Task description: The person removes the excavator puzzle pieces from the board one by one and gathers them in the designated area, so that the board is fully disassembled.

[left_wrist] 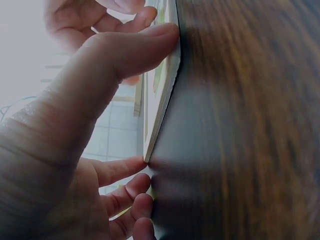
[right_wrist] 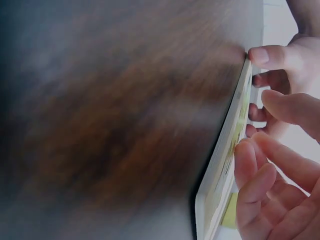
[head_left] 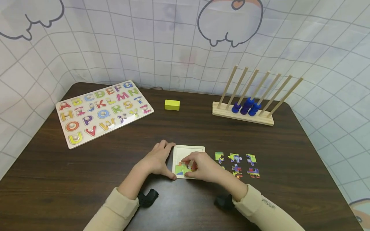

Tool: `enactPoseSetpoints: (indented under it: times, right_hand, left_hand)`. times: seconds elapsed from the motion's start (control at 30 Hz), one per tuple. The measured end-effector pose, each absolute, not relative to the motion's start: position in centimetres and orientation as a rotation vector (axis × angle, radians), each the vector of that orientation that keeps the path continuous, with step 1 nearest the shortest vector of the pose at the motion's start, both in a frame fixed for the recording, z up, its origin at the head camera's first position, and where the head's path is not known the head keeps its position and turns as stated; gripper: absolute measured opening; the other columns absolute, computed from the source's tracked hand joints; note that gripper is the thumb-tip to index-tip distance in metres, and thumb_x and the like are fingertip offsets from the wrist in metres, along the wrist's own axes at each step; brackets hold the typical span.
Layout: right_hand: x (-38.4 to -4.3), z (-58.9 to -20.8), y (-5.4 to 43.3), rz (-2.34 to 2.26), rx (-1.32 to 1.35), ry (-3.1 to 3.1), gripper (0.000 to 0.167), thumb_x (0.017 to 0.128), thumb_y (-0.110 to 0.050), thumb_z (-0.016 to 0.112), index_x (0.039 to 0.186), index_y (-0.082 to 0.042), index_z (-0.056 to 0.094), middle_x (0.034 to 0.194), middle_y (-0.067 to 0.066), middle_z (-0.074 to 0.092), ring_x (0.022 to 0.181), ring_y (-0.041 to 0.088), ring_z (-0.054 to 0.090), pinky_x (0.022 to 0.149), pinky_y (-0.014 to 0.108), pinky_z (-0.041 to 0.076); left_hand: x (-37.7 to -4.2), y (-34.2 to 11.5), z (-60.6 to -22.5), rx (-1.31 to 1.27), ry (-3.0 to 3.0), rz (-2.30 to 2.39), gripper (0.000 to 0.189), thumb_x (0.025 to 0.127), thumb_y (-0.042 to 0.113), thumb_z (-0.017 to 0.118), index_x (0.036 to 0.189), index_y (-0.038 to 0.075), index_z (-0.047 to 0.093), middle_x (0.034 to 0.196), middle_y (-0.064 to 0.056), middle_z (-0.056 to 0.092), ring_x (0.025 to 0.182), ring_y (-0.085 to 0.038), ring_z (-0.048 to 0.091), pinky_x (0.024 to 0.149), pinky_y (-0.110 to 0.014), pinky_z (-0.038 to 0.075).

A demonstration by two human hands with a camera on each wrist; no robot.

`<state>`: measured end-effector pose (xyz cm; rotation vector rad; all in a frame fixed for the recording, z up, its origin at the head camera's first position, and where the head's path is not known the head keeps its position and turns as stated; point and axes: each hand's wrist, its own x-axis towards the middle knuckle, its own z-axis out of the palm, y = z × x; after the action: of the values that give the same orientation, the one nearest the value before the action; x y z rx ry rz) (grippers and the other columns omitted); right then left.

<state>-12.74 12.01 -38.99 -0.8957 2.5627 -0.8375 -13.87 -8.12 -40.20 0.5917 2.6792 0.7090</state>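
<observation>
A square wooden puzzle tray (head_left: 189,147) lies on the dark table, with green jigsaw pieces (head_left: 180,170) in its near part. My left hand (head_left: 157,160) holds the tray along its left side, thumb on the near corner and index finger at the far corner. In the left wrist view that thumb (left_wrist: 145,47) rests on the rim. My right hand (head_left: 203,166) is over the pieces, its fingertips right at them and its thumb apart from the index finger. It partly hides the pieces. Several loose jigsaw pieces (head_left: 235,158) lie to the right of the tray.
An alphabet board (head_left: 115,131) with letter pieces lies at the back left. Behind the tray stands a yellow block (head_left: 172,105). A wooden peg rack (head_left: 242,118) with blue and purple beads stands at the back right, before a grid-patterned curtain (head_left: 156,41).
</observation>
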Motion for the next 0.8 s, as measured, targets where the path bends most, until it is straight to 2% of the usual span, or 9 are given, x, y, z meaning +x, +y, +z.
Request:
enactPoseSetpoints:
  times: [0.23,0.8]
  right_hand:
    - [-12.8,-38.8,11.2,-0.733,-0.869,2.577,0.035,0.072,-0.015,0.078,0.103,-0.005,0.067,0.080,0.000,0.057,0.064,0.011,0.048,0.057,0.022,0.041]
    - [-13.1,-38.8,10.4,-0.743,-0.772,2.564,0.037,0.067,-0.009,0.081,0.099,-0.003,0.065,0.076,0.002,0.054,0.063,0.012,0.047,0.058,0.025,0.041]
  left_hand:
    - [-13.9,-8.1,-40.2,0.585,2.677,0.714,0.109,0.050,0.043,0.087,0.138,0.007,0.034,0.114,-0.007,0.040,0.103,-0.024,0.039,0.085,-0.036,0.039]
    - [-13.9,-8.1,-40.2,0.594,2.674,0.723,0.108,0.051,0.043,0.087,0.137,0.006,0.034,0.113,-0.007,0.040,0.102,-0.024,0.039,0.085,-0.037,0.039]
